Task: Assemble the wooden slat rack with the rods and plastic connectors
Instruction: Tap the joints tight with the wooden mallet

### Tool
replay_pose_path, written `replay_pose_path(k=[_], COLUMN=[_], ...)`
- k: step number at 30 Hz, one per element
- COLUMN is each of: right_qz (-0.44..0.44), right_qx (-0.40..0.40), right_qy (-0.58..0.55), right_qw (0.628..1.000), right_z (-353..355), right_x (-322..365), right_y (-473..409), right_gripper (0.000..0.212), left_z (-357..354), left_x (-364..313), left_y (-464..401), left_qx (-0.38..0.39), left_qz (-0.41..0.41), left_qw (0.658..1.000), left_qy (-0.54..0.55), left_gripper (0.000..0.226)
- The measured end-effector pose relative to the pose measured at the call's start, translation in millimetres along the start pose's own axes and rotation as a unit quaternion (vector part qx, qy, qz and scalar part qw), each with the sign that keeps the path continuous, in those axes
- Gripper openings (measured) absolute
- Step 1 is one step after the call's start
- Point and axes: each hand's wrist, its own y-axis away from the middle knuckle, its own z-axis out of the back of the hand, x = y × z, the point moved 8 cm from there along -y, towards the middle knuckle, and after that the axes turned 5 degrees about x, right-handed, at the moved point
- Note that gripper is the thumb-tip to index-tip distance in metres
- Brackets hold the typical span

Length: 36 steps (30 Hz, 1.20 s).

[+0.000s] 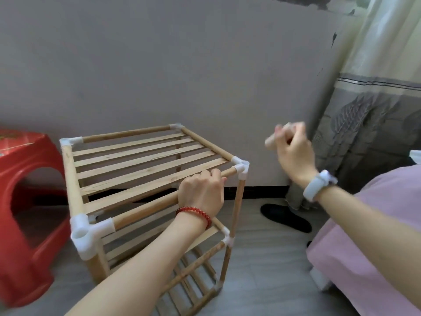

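Stool, red plastic, is seen at the far left on the grey floor. Rack is stood just beside it, near the wall: wooden slats across the top tier, two more tiers seen below, rods joined by white plastic connectors at the corners. Left hand, red bead bracelet on the wrist, is laid on the top tier's front rod; fingers are curled over it, gripping. Front right connector is seen just right of that hand. Right hand, white band on the wrist, is held in the air right of the rack, apart from it; fingers are closed round a short wooden rod, blurred. Dark insole is seen flat on the floor beneath that hand. Curtain and pink bedding are seen at the far right.
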Motion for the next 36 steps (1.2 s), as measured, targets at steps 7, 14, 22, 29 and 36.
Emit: replay_pose_path(k=[7, 14, 22, 29, 36], right_qz=[-0.029, -0.035, 0.061, 0.106, 0.213], right_qx=[0.127, 0.102, 0.241, 0.334, 0.138], right_qy=[0.089, -0.008, -0.099, -0.039, -0.131], right_qw=[0.988, 0.994, 0.963, 0.936, 0.958], right_z=[-58.3, -24.8, -70.4, -108.8, -78.0], right_x=[-8.2, 4.7, 84.9, 177.0, 300.7], right_y=[25.6, 30.1, 79.0, 141.0, 149.5], right_gripper=[0.034, 0.036, 0.023, 0.021, 0.025], left_z=[8.3, 11.4, 49.1, 83.1, 53.3], left_x=[0.4, 6.4, 54.3, 208.4, 246.1], left_y=[11.1, 13.9, 37.1, 109.5, 138.2], left_qx=[0.007, 0.059, 0.248, 0.241, 0.297], left_qz=[-0.008, -0.034, -0.057, 0.018, 0.061], left_qw=[1.0, 0.997, 0.967, 0.931, 0.893], left_qy=[0.01, 0.027, -0.005, 0.273, 0.333], left_gripper=[0.022, 0.017, 0.035, 0.074, 0.089])
